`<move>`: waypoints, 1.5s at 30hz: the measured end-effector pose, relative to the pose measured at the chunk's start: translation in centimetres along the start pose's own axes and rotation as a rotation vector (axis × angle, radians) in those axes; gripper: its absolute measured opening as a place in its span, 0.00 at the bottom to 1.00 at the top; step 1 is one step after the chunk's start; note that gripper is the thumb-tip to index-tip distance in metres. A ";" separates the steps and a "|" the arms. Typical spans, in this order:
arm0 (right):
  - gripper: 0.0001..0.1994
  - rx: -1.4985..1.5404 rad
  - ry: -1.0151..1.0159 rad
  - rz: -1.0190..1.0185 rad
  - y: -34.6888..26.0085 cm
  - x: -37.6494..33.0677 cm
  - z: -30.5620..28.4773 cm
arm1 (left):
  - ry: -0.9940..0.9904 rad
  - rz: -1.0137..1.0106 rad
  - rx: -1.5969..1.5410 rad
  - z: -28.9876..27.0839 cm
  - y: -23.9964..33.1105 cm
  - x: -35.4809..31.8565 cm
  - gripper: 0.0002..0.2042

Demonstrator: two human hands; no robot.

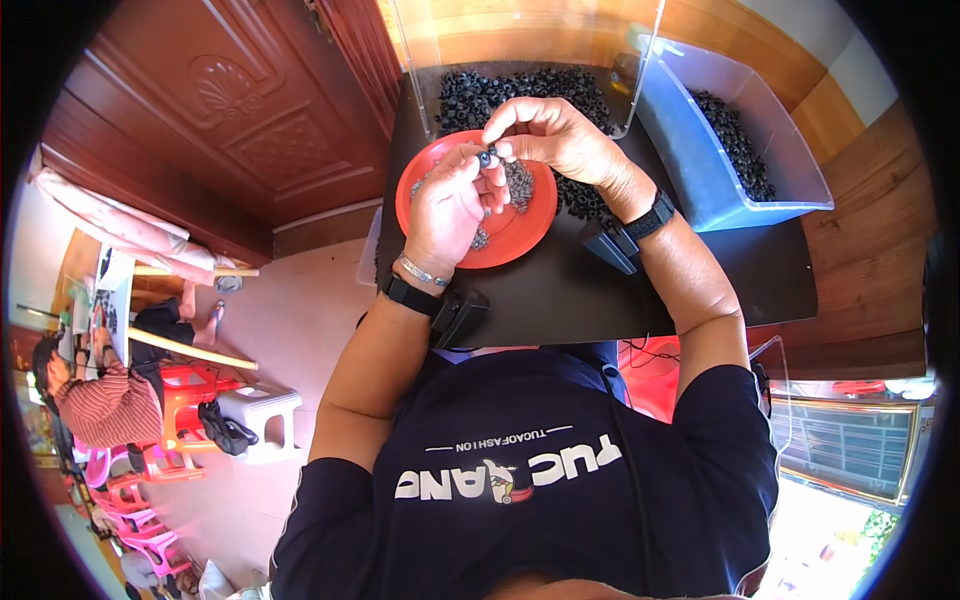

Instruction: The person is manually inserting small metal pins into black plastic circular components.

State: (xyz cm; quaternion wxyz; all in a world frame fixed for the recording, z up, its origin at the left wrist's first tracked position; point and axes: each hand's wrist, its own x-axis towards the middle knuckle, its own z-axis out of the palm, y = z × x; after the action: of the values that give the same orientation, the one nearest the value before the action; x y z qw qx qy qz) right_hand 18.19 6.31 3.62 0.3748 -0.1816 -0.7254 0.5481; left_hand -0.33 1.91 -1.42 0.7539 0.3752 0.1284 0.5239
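Above the round orange-red basin (543,225) my two hands meet. My left hand (450,205), palm turned up, pinches a small round black part (485,159) between thumb and fingers. The thumb and forefinger of my right hand (560,140) are pressed together right beside that part; what they grip, if anything, is too small to make out. Small grey metal-looking pieces (518,186) lie in the basin, partly hidden by my hands. Behind it, a heap of small black parts (530,88) spreads over the dark table (740,265).
A translucent blue bin (735,215) with more black parts stands at the right. Clear upright panels (415,90) flank the heap. Black devices are strapped to both wrists. Far left, another person (110,400) sits at a table near red and white stools (265,415).
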 end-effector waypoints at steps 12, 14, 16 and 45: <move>0.08 -0.062 0.022 -0.083 0.3 -0.1 0.8 | 0.020 0.042 -0.010 0.8 0.0 -0.2 0.12; 0.08 -0.048 0.012 -0.081 0.0 -0.2 1.0 | 0.017 0.032 -0.013 0.6 0.0 -0.2 0.13; 0.08 -0.036 0.000 -0.077 0.1 -0.2 1.2 | 0.045 0.013 -0.008 0.5 0.0 -0.2 0.12; 0.05 -0.201 0.101 -0.069 -1.1 -0.2 1.1 | 0.106 0.146 0.099 0.9 0.0 -0.5 0.06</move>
State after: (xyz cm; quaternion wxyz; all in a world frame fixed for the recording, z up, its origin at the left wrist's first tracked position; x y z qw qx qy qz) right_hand 17.68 5.09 4.49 0.4096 -0.2207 -0.7625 0.4496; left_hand 0.00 1.09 -0.85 0.6863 0.3920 0.1662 0.5897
